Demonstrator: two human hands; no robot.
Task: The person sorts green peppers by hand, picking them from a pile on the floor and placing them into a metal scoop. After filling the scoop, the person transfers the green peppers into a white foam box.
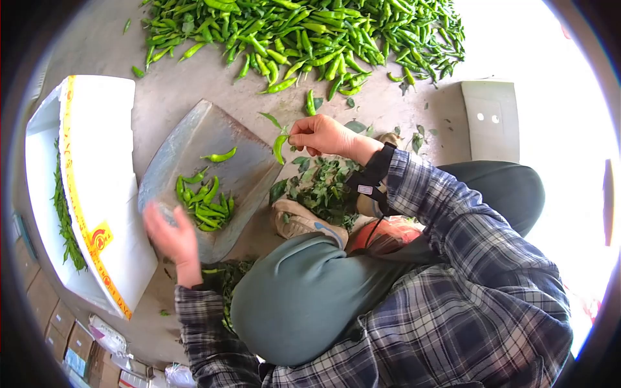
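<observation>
Pinched between the thumb and fingers of my right hand [318,136] is a green chili pepper [279,149], with a small leaf sticking up beside it. It hangs just past the right edge of a grey metal scoop [223,136]. Inside the scoop lies a small heap of green chili peppers [210,210], and one more lies apart from them. My left hand [171,239] is over the scoop's left edge, blurred by motion; its thumb stands apart from the fingers and nothing shows in it.
A large pile of green chilies [304,32] covers the floor at the top. On the left stands a white foam box [107,161] with greenery inside. Loose leaves [323,187] lie between my shoes [304,221]. A grey-white panel [491,119] is at the right.
</observation>
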